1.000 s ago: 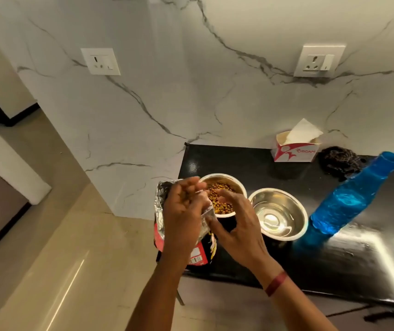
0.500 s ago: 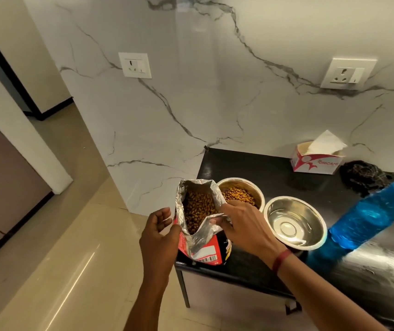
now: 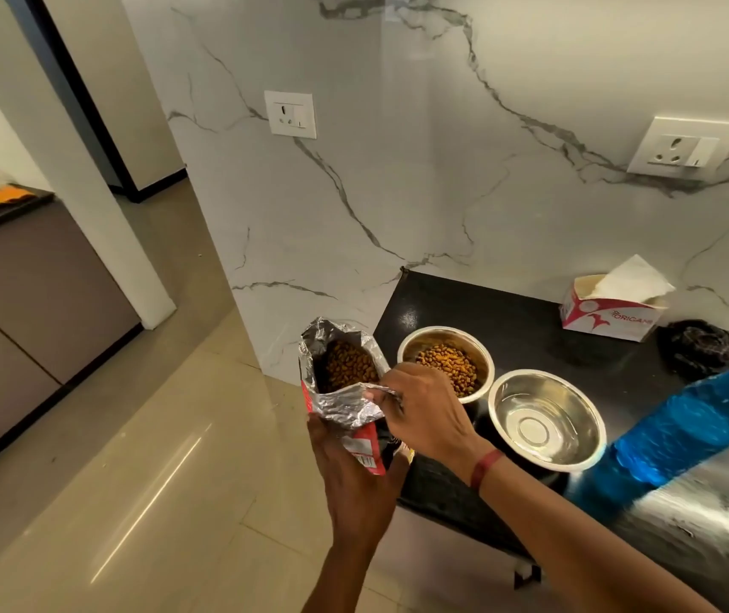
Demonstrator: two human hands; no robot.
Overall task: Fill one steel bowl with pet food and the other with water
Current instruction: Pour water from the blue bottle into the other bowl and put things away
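Note:
An open foil-lined pet food bag [image 3: 345,391] with brown kibble inside is held off the left edge of the black table [image 3: 508,311]. My left hand [image 3: 354,475] grips the bag's red lower part from below. My right hand [image 3: 424,413] pinches the bag's foil rim. One steel bowl [image 3: 411,347] on the table holds kibble. Beside it on the right, the second steel bowl [image 3: 546,424] has no food in it. A blue water bottle [image 3: 681,426] lies tilted at the right.
A tissue box [image 3: 610,311] and a dark crumpled cloth [image 3: 699,347] sit at the table's back by the marble wall. Two wall sockets [image 3: 290,113] are above. Tiled floor [image 3: 141,480] and a brown cabinet [image 3: 22,294] lie to the left.
The bag has been lifted away from the kibble bowl and turned upright, its mouth now open toward me. My left hand moved from the bag's top to its underside. The view panned left.

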